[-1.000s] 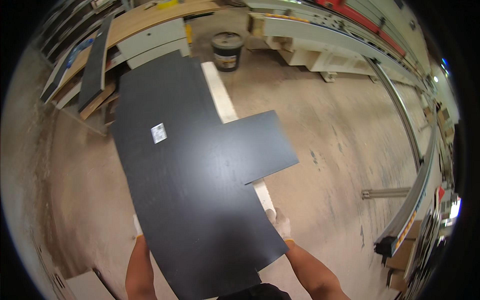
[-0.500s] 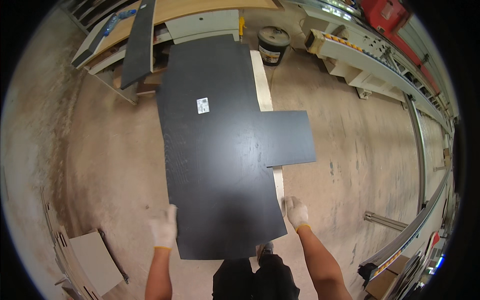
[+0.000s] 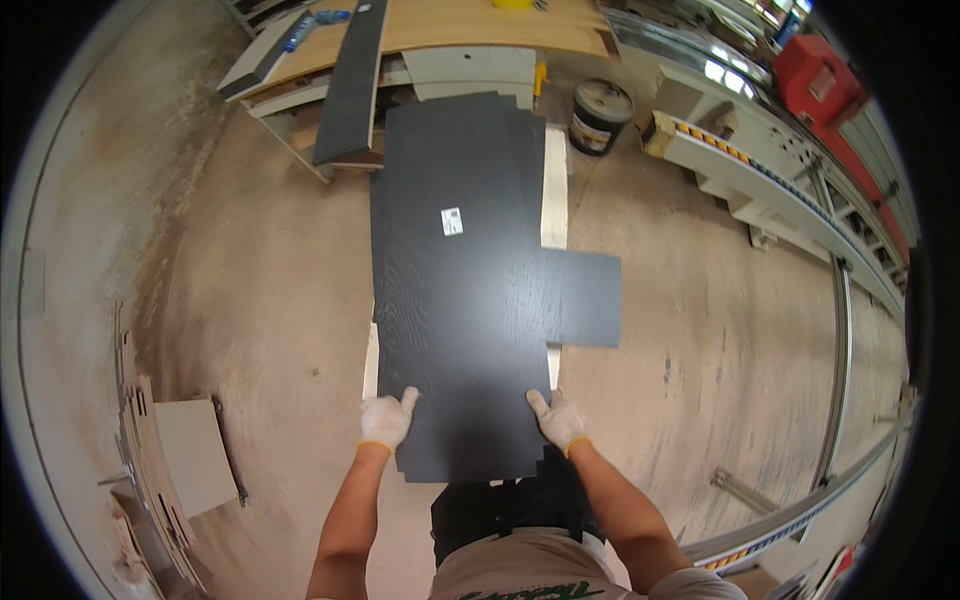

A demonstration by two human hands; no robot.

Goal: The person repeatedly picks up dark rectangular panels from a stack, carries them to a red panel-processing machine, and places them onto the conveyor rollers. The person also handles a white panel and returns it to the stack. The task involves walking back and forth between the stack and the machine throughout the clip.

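— How is the near part of the dark panel (image 3: 460, 310) met by the left hand (image 3: 388, 417) and the right hand (image 3: 560, 415)?
— Its left and right edges are touched, one by each; both thumbs are laid over the top, but the fingers are mostly hidden, so whether it is gripped or merely steadied cannot be told

— Is either hand nearer?
— Neither; the panel is set between them, with a short part left on the near side and most of its length stretched away

— And the long axis?
— It is run near to far, almost straight; farther along, a smaller dark board (image 3: 585, 298) is seen jutting right, and the far end is pointed toward the wooden-topped bench (image 3: 480, 28)
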